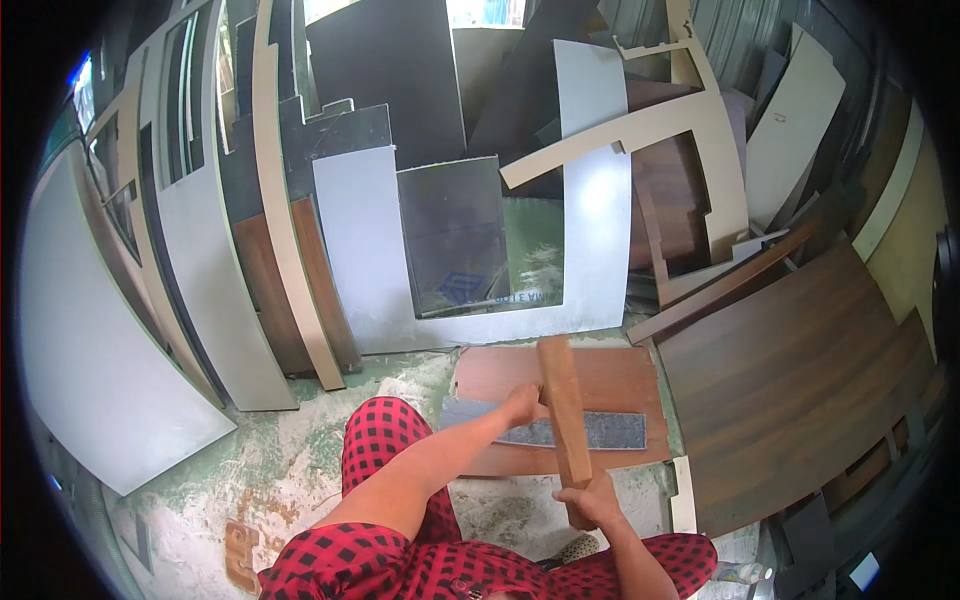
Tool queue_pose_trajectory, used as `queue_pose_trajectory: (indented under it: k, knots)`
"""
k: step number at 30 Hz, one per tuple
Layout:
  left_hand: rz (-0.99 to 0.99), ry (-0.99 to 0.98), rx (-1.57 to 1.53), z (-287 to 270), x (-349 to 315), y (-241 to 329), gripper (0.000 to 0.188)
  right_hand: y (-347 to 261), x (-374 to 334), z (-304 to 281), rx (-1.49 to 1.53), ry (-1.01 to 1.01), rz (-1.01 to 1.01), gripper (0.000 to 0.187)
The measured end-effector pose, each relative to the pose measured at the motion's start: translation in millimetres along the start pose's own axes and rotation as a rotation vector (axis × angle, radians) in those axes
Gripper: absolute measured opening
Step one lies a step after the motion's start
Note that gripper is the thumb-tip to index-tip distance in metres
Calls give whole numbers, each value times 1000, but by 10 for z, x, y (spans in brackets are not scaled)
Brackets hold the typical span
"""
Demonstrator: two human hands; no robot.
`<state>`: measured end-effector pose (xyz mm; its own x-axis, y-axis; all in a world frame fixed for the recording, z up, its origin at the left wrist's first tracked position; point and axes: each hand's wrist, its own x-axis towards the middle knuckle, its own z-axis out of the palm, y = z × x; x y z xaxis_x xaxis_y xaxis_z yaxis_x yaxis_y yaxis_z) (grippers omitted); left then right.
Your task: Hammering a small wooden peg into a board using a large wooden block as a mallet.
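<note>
A long brown wooden bar (565, 410) stands tilted in front of me, its far end raised over a reddish-brown board (610, 375) on the floor. My right hand (595, 498) is closed around the bar's near end, thumb across it. Against the bar's left side, about halfway up, my left hand (522, 405) is closed; some of its fingertips are hidden. Under the bar, a flat grey rough-looking strip (618, 430) lies across the board, partly covered by the bar and my left hand.
White and dark panels, including a white frame-shaped sheet (480, 330), lean along the back. A pale panel (100, 350) stands at left, a large brown wood-grain sheet (790, 390) at right. A small wooden piece with cutouts (240, 555) lies on the stained floor at lower left.
</note>
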<state>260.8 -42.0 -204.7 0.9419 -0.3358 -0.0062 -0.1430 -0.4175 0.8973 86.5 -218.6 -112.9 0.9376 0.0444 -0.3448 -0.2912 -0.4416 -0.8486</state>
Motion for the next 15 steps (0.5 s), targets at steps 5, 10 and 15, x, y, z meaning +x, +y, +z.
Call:
queue_pose_trajectory:
  k: [5,10,15]
  knots:
    - [-2,4,-32,-50,-17,-132,42,-206,-93,-14,155,-37,-15,45]
    - [-37,18,67,-105,-114,133,44,-374,-192,-16,386,33,-68,44]
    - [-69,-6,24,-68,-99,54,45,-18,-6,8,167,-93,58,44]
